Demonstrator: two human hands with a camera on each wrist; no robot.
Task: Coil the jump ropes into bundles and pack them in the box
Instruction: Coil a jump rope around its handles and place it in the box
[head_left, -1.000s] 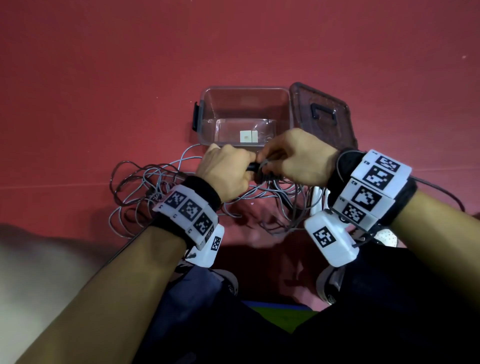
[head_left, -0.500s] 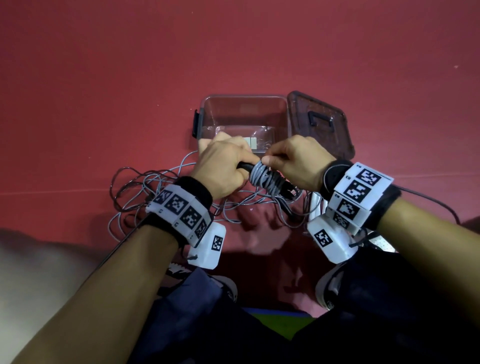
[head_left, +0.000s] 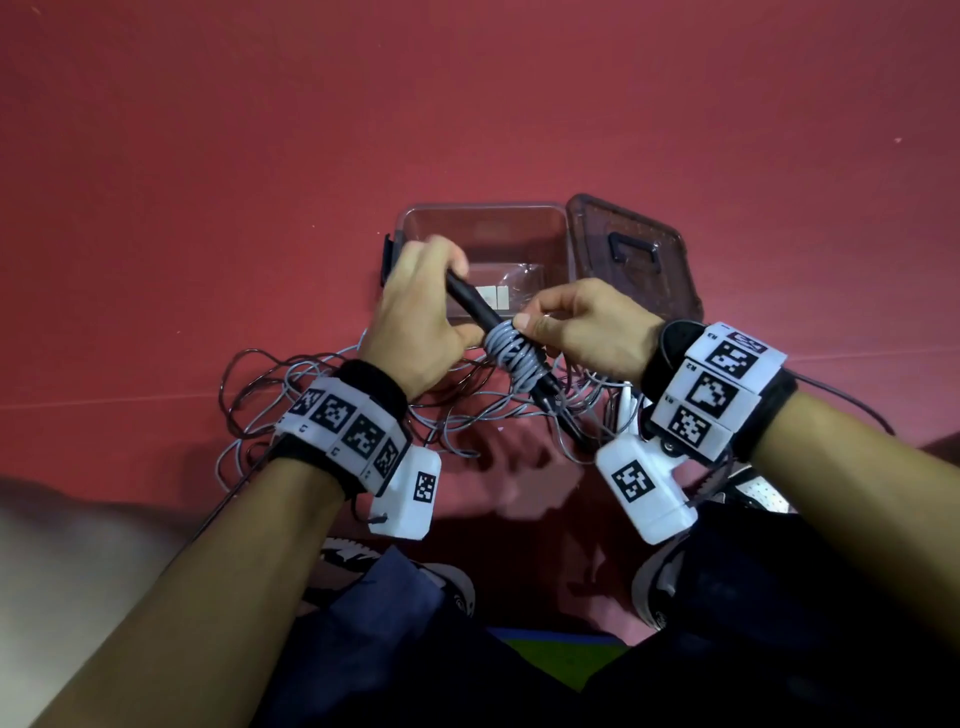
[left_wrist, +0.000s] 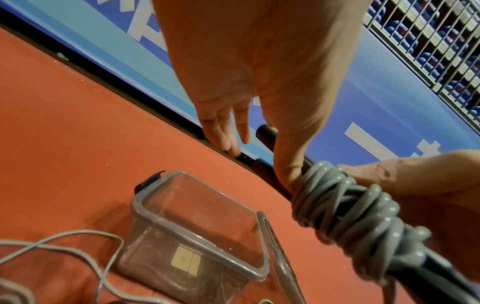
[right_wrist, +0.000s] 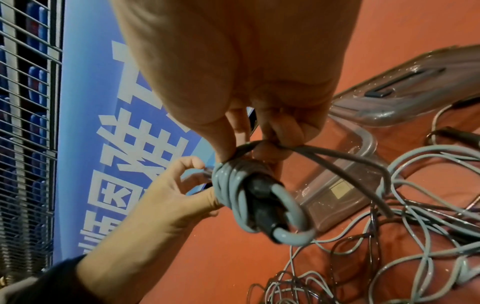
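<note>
**Grey cord going round the black handles, box waiting just beyond**

The left hand (head_left: 415, 332) grips the upper end of the black handles (head_left: 472, 304), thumb pressed beside the wraps while its outer fingers stand loose. The right hand (head_left: 587, 327) pinches the grey cord (head_left: 514, 356) at the top of the coil, feeding a strand that trails down to the floor.

The cord looks light, smooth and springy: likely to loosen if tension drops, so the pinch belongs right at the last turn, with the stiff handles serving as the core to hold.

Beneath both hands, a loose tangle of rope (head_left: 322, 395) lies on the red floor (head_left: 208, 156), grey strands mixed with a darker one; that snarl could snag the feeding strand. How many ropes lie there I cannot tell.

Beyond the hands sits the clear box (head_left: 558, 249), open, nothing but a small label visible inside. Its lid (head_left: 634, 254) leans against the box on the right hand's side, out of the way.
</note>
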